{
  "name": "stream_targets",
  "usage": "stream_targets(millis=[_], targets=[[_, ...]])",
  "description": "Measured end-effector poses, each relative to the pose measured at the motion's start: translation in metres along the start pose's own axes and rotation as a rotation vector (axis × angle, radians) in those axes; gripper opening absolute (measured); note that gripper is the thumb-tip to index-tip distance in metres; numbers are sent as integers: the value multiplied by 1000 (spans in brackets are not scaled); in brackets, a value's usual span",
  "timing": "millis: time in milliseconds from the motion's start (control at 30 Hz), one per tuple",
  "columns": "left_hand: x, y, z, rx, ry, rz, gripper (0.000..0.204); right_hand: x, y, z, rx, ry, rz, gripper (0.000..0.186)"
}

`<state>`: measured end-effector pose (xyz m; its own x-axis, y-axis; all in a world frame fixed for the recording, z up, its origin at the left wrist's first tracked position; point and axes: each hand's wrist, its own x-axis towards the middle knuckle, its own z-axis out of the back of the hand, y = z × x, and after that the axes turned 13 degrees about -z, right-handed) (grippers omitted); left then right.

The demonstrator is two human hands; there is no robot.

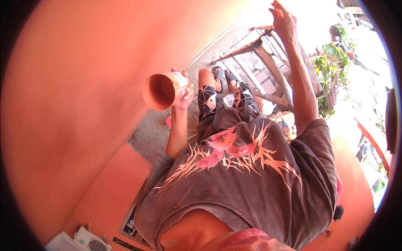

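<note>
My left hand (186, 93) grips a paint tub (180, 83) round its side, close to the salmon-coloured wall (75, 83). The tub is tilted, so its open mouth and orange-brown inside show. A pale label covers part of its outside. At the top of the picture my right hand (285, 26) is raised on an outstretched arm, apart from the tub. Its fingers are closed round something small and reddish; strong glare hides what kind of thing it is.
A worn wooden stepladder-like frame (268, 56) stands below my right arm, beside my sandalled feet (220, 77). Green potted plants (333, 67) line the right side. An air-conditioner unit (90, 242) is at the lower left. A white container (266, 107) sits near my legs.
</note>
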<state>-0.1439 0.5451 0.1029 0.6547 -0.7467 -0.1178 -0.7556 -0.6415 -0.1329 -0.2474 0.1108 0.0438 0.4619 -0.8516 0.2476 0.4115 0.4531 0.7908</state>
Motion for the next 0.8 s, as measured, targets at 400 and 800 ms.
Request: stream_targets(millis=[400,800], targets=[[0,-2,-21,43,99,3,65,-9,11,32,-70,179,-258,40],[69,-27,-18,90,112,-3,66,-11,30,19,-139,172,-214,34]])
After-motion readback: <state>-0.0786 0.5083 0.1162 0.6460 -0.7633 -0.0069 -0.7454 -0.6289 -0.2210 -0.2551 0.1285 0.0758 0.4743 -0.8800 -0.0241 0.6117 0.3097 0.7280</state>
